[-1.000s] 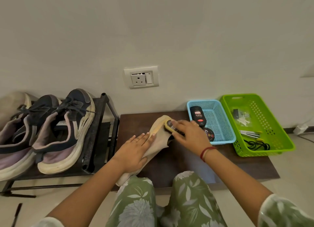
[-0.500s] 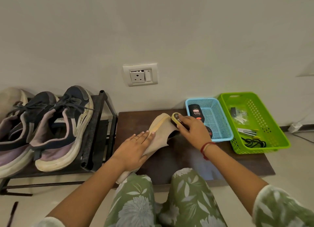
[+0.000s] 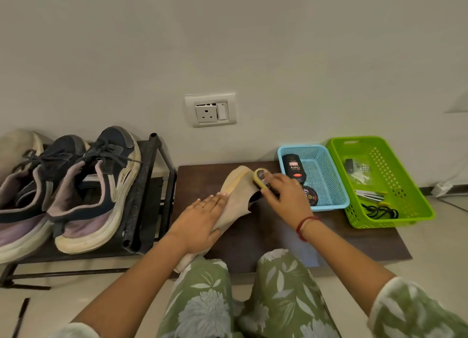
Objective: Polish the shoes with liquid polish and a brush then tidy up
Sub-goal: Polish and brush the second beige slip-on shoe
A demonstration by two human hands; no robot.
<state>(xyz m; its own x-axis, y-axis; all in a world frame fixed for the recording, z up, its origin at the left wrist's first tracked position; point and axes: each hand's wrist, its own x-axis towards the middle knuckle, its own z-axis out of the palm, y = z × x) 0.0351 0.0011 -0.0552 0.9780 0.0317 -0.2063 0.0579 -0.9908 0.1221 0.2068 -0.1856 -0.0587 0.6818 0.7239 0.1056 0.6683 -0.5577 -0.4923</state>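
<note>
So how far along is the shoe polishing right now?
The polish bottle lies in the blue basket, so applying looks done. Now the right hand grips the yellow brush against the beige shoe, left hand flat on it. Left: finish brushing, tidy up.

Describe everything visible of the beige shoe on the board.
The beige shoe is a flat slip-on, matte and suede-like, with a yellowish edge on its left. It lies on the dark board, one end toward the wall. The left hand presses flat on its middle; the right hand grips a yellow brush against its far end.
</note>
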